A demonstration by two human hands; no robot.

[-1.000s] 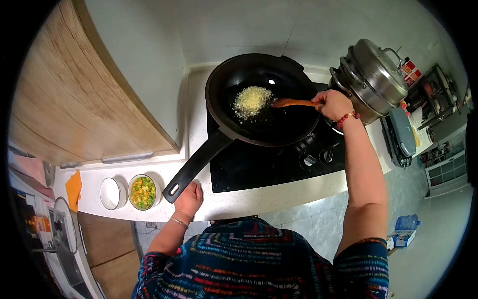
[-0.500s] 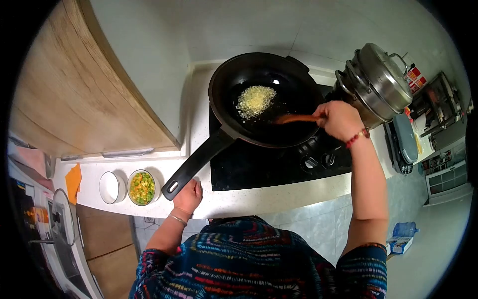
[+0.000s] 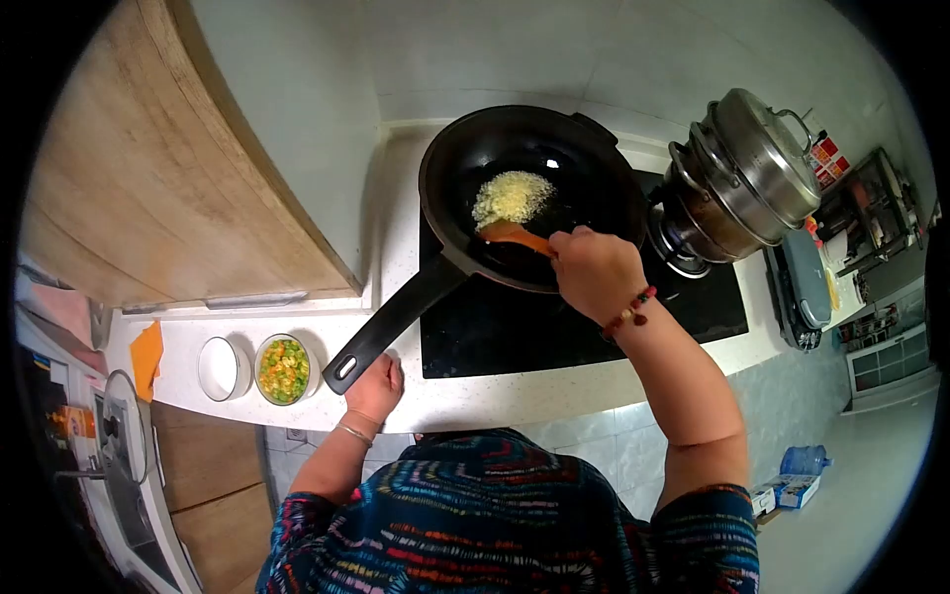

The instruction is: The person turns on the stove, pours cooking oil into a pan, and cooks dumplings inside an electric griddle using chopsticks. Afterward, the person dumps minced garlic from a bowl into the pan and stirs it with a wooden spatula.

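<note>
My right hand (image 3: 600, 273) is closed around the handle of a wooden spatula (image 3: 513, 235). The spatula's blade lies in a black wok (image 3: 584, 178), touching the lower edge of a pale yellow heap of finely chopped food (image 3: 514, 197). My left hand (image 3: 374, 390) rests on the counter's front edge, fingers curled. It sits just beside and below the end of the wok's long black handle (image 3: 391, 327), which partly hides it. Nothing shows in that hand. Left of it stands a glass bowl of diced green and orange vegetables (image 3: 283, 371).
An empty white bowl (image 3: 224, 370) stands beside the vegetables, near an orange cloth (image 3: 146, 358). The wok is on a black cooktop (image 3: 554, 337). A stacked steel steamer pot (image 3: 752, 168) occupies the other burner. A wooden cabinet (image 3: 168, 178) juts in at the left.
My right hand has moved left with the spatula, bringing its blade from right of the chopped food to the heap's lower edge. My left hand stays in place.
</note>
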